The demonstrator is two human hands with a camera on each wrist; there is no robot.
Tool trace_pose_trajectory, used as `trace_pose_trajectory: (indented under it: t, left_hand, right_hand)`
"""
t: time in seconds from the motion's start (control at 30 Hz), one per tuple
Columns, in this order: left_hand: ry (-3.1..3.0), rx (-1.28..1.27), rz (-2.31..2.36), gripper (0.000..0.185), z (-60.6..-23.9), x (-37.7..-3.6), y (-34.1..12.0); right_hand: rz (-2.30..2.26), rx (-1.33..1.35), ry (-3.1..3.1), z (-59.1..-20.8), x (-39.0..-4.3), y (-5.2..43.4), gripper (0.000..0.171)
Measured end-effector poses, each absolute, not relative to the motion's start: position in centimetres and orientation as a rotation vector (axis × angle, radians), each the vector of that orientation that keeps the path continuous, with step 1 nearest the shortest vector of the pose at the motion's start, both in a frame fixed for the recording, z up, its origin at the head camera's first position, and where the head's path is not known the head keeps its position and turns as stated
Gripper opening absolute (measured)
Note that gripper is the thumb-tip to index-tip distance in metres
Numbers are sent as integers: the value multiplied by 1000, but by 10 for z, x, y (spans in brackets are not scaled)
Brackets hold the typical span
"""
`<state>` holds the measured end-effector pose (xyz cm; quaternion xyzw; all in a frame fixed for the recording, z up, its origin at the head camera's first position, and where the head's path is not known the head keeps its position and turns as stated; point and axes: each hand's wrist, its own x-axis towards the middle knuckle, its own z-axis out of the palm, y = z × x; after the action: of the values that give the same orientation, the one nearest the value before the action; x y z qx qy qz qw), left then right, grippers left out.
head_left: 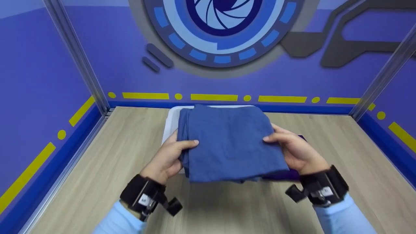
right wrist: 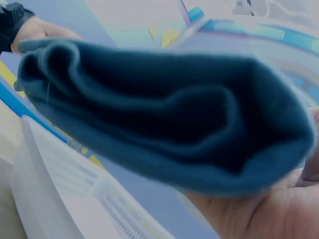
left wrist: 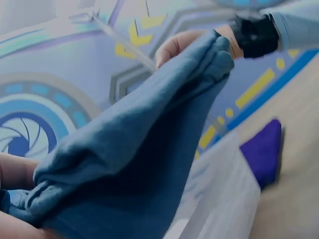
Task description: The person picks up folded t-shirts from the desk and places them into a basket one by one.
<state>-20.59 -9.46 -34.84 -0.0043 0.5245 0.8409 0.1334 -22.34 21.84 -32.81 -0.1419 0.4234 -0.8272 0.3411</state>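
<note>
Folded blue cotton cloth (head_left: 229,143) held up off the light wood-grain surface (head_left: 107,169), gripped at both sides: left hand (head_left: 169,157) clamped on left edge w/ thumb on top, fingers under; right hand (head_left: 294,151) same on right edge, thumb over, palm beneath. Two-sided hold prob. to keep the stacked layers flat & stop the fold from sagging open; right wrist view shows rolled layers (right wrist: 149,114) resting on the palm, left wrist view shows cloth (left wrist: 134,164) stretched between the two hands. Sits above and partly over a white slotted plastic basket (head_left: 172,122), back edge of cloth reaching past basket's far rim. Small purple fabric piece (head_left: 286,175) flat on surface under cloth's right corner, mostly hidden. Near edge of cloth hangs free, a bit uneven at front corner. Open wood on both sides & toward the person; blue-and-yellow-striped walls (head_left: 48,97) close in left, right, rear, so room mostly forward/down.
</note>
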Motion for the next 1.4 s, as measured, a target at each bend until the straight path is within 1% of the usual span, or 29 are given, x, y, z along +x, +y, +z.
trace_pose_trajectory:
  t: [0.17,0.3,0.53,0.8,1.03,1.23,1.4]
  left_hand:
    - [1616,-78,2438,70,-358,-237,-95]
    - [1679,-139,2414,67,-371,-259,-97]
    - [1787,-217,2344,71,-391,-283,-99]
    - [1842,-320,2252,73,-404,-292,-98]
    - [1960,-319,2150,80,-413,-294,-96]
    - [2039,-325,2055,85,-414,-292,-97]
    - [2165,-333,1910,89,-415,-291,-96]
  right_hand:
    - [-2149,-218,1235,-336,-253,208,69]
    - [-2133,-131,1325,-348,-272,200,74]
    - [-2099,-24,1445,-372,-297,189,72]
    - [-2048,124,1557,-391,-311,181,73]
    - [-2002,143,1660,-406,-314,176,81]
    - [-1964,108,1707,-410,-313,177,75]
    - [-1949,126,1738,-414,-313,182,75]
